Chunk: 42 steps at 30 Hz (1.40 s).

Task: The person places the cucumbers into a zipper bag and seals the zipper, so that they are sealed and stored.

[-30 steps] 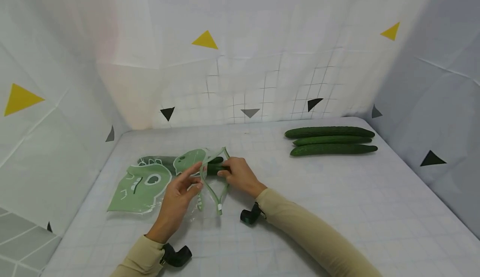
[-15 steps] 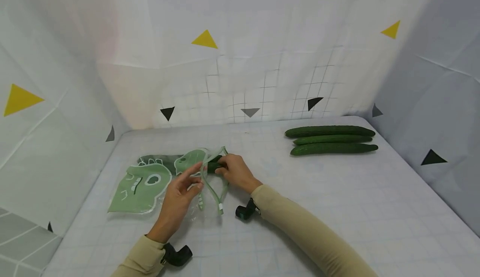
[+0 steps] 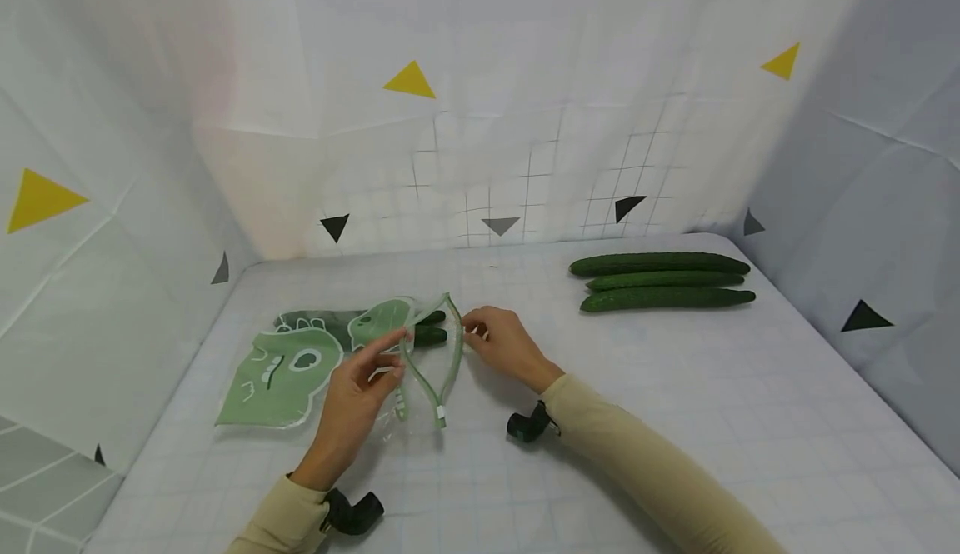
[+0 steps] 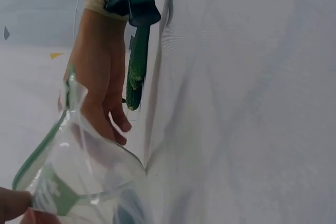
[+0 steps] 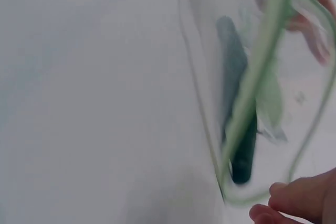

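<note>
A clear zip bag (image 3: 285,371) with a green cartoon dinosaur print lies on its side at the left, its green-edged mouth gaping to the right. Two cucumbers (image 3: 431,336) lie in it, their dark ends showing at the mouth. My left hand (image 3: 352,408) pinches the near side of the bag by its rim; in the left wrist view its thumb (image 4: 14,204) presses the plastic. Just outside the mouth, my right hand (image 3: 510,346) has loosely curled fingers with nothing visible in them. Its fingertips (image 5: 278,188) are close to the green rim; contact is unclear.
Three more cucumbers (image 3: 667,298) lie side by side at the back right of the white table (image 3: 645,421). White sheet walls (image 3: 525,54) with yellow and black triangles enclose the table at the back and sides.
My right hand first pushed a cucumber end deeper into the bag, then drew back to the right out of the mouth. The left hand and bag stayed nearly still.
</note>
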Tool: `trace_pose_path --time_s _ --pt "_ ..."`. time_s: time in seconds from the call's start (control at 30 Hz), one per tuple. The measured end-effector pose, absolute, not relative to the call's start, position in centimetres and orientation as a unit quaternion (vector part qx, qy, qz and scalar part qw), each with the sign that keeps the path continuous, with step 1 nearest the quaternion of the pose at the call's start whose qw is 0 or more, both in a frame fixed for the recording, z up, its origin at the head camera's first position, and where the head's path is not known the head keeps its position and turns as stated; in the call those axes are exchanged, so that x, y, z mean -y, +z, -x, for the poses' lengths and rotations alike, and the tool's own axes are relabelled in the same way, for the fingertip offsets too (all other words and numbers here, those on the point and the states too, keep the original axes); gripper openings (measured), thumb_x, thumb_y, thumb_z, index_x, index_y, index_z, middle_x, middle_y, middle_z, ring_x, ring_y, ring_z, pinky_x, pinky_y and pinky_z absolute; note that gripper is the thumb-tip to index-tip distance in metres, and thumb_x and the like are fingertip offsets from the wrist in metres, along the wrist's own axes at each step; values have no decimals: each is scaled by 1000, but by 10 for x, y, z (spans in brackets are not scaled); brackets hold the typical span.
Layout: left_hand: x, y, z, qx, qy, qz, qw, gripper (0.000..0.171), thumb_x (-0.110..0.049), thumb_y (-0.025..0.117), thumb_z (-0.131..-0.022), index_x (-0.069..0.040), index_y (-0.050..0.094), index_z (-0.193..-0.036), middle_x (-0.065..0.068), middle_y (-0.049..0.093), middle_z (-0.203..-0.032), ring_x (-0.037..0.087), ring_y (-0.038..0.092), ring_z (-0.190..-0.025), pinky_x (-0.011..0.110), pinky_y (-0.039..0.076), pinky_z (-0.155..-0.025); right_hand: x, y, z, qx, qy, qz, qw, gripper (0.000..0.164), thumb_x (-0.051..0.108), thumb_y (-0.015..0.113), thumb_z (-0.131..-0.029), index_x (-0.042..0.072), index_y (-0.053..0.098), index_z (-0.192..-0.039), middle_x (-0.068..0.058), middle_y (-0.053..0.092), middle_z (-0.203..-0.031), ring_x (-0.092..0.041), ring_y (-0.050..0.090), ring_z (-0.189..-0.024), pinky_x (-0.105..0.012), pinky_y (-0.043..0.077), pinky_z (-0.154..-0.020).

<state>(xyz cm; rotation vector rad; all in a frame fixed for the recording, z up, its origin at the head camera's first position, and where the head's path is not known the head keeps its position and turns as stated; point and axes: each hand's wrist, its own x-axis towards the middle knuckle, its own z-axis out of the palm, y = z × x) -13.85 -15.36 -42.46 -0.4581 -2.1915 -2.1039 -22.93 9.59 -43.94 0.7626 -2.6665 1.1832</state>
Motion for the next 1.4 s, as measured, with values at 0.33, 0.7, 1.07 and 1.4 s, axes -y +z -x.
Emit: trace_pose_path --time_s 0.33,0.7,1.07,1.4 --pt "152 -422 135 720 -679 137 45 48 5 66 -100 -12 62 -144 7 61 -140 42 57 -119 29 54 -92 -181 -433 229 895 383 -215 74 20 6 72 -99 -1 74 -117 -7 73 -108 -21 67 -94 -38 57 -80" --pt "155 -420 135 728 -672 127 39 41 -1 69 -100 -11 66 -139 7 61 -135 42 57 -121 29 54 -92 -274 -420 225 928 331 -146 90 23 9 71 -101 -2 73 -120 -14 72 -111 -31 67 -99 -49 55 -82" --pt "154 -418 133 732 -675 88 31 39 3 69 -98 -9 68 -135 7 64 -132 39 58 -120 28 53 -92 -354 -416 232 955 262 -91 108 28 11 69 -102 -7 69 -123 -26 69 -114 -43 64 -104 -60 50 -86" --pt "154 -417 133 733 -673 92 36 39 5 68 -98 -8 69 -134 8 64 -131 40 58 -118 29 53 -93 -411 -419 238 968 218 -71 104 39 6 71 -97 -12 62 -130 -37 57 -130 -57 49 -121 -71 40 -97"
